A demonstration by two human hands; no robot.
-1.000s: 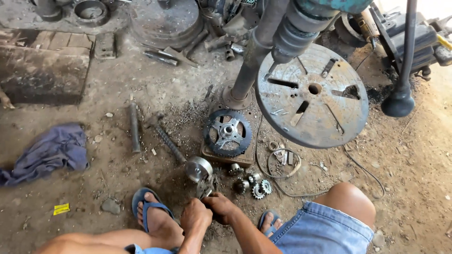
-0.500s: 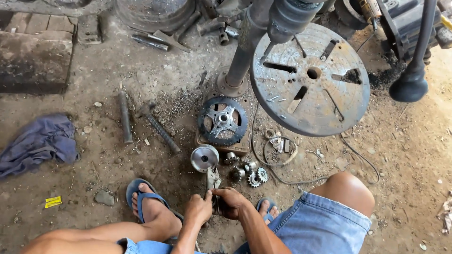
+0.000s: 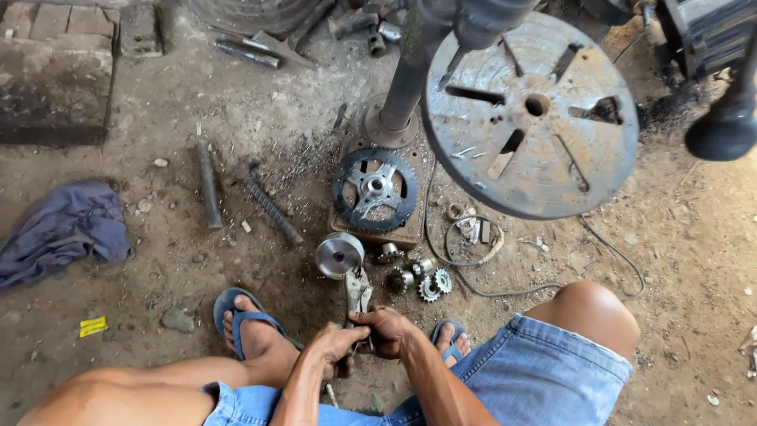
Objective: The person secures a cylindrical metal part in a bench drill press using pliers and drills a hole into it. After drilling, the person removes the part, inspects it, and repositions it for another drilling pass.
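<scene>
Gripping pliers [image 3: 359,296], nose pointing away

Rag [image 3: 63,229] is a faded blue-purple, sandals [image 3: 236,315] are blue, shorts [image 3: 544,379] light blue denim. Sprocket [image 3: 374,189] is dark grey with a silvery hub, sitting on a rusty brown block [image 3: 410,233]. Round table [image 3: 536,110] is dull grey with rust specks. Pliers [image 3: 357,292] are plain silver metal. Tiny yellow scrap [image 3: 93,326] on brown dirt [image 3: 670,237].
</scene>
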